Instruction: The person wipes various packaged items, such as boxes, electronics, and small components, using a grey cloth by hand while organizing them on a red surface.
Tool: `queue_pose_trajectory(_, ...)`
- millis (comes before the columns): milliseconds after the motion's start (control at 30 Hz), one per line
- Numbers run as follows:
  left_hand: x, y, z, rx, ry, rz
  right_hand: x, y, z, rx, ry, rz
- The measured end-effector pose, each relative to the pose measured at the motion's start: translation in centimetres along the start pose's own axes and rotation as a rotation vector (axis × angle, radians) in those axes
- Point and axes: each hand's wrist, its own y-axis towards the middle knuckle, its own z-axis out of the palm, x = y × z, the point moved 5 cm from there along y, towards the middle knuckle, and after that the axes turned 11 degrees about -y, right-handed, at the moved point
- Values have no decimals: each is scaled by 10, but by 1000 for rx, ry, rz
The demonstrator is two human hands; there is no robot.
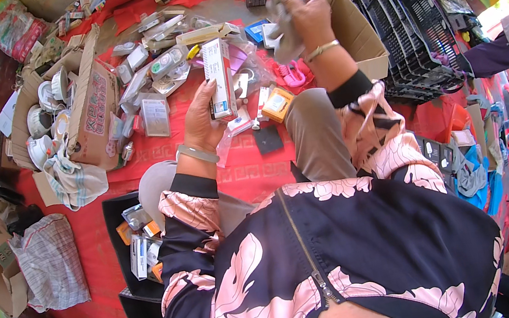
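My left hand [202, 122] is closed round the lower end of a long, slim white and red box [220, 73], which it holds upright above the red cloth [241, 182]. Higher and to the right, my right hand [310, 13] grips a crumpled grey cloth [284, 27], apart from the box. Beneath and beyond both hands lies a heap of small packaged goods. Among them are a clear plastic case [156, 116], an orange box [277, 104], a pink plastic item [292, 74] and a blue box [256, 32].
On the left stands a cardboard box [95, 122] full of white round items. An open cardboard box [358, 32] and black plastic crates [405, 30] are on the right. Beside my left arm, a black bin [119, 234] holds small boxes. A checked bag [49, 263] lies farther left.
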Motion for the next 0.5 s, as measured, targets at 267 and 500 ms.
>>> queue_pose_trajectory(267, 3, -1, -1, 172, -342, -8, 122, -166, 47, 415, -368, -1089)
queue_pose_trajectory(500, -3, -3, 13, 125, -20, 153, 103, -101, 65, 374, -476, -976)
